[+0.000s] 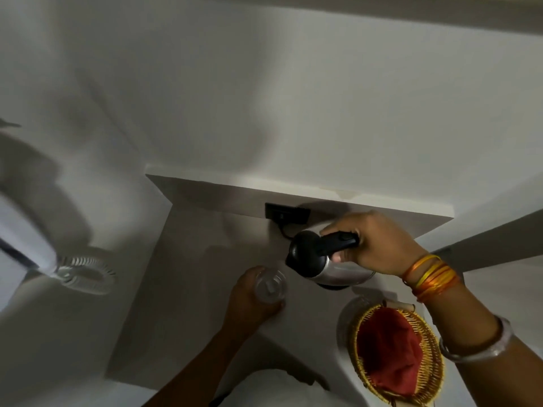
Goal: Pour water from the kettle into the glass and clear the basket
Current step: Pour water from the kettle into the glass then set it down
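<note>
A steel kettle [335,270] with a black lid and handle is tilted to the left above the counter, and my right hand [373,243] grips its handle. Just left of its spout stands a clear glass [270,286], seen from above, with my left hand [249,298] wrapped around it on the counter. A woven yellow basket [364,365] sits at the lower right with a red cloth [390,351] inside it. No water stream can be made out.
A black wall socket [286,211] with a cord sits behind the kettle under a white shelf [293,189]. A white coiled object [85,274] lies at the left. The grey counter [182,289] ends in an edge near me.
</note>
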The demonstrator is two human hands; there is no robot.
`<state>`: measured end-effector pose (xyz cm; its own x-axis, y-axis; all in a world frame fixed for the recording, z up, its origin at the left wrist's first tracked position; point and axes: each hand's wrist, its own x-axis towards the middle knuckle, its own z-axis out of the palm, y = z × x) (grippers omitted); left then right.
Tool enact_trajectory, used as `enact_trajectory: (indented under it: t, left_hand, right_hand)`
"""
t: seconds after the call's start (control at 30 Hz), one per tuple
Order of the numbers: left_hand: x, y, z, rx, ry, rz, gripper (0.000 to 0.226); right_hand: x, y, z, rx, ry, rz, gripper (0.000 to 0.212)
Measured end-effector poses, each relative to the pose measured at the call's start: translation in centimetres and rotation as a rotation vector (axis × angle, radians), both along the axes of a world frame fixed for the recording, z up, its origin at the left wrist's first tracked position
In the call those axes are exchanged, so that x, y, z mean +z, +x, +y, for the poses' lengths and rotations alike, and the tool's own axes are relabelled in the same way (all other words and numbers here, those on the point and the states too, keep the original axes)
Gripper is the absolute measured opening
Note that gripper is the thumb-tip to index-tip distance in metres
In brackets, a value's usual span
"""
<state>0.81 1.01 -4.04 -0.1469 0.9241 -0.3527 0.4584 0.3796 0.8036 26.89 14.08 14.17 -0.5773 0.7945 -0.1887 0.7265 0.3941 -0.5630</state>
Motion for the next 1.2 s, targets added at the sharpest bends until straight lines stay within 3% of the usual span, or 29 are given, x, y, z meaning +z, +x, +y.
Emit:
enact_trajectory:
  t: [0.4,0.57,0.77,1.1,1.2]
  left_hand:
    - [2.8,1.2,1.2,-0.016,0.081,0.072,0.086]
    - [3.3,1.2,1.1,-0.047,0.104,0.072,0.077]
    - [3.2,1.0,1.1,-0.072,0.108,0.131,0.093]
    - [2.0,0.7,0.9,-0.107,0.127,0.123,0.081]
    - [2.0,0.7,0.7,-0.135,0.165,0.149,0.088]
  right_hand:
    - [4.4,-6.0,-0.5,0.200,0.152,-0.284,0.031]
    - [6.0,-7.4,-0.6,0.195,0.106,-0.354,0.036]
    - [7.4,-8.5,-1.0,0.177,0.072,-0.441,0.036]
    - [10.6,-9.9,-1.2,0.196,0.035,-0.519,0.043]
    - [11.5,-10.3,-1.0,0.204,0.019,-0.547,0.038]
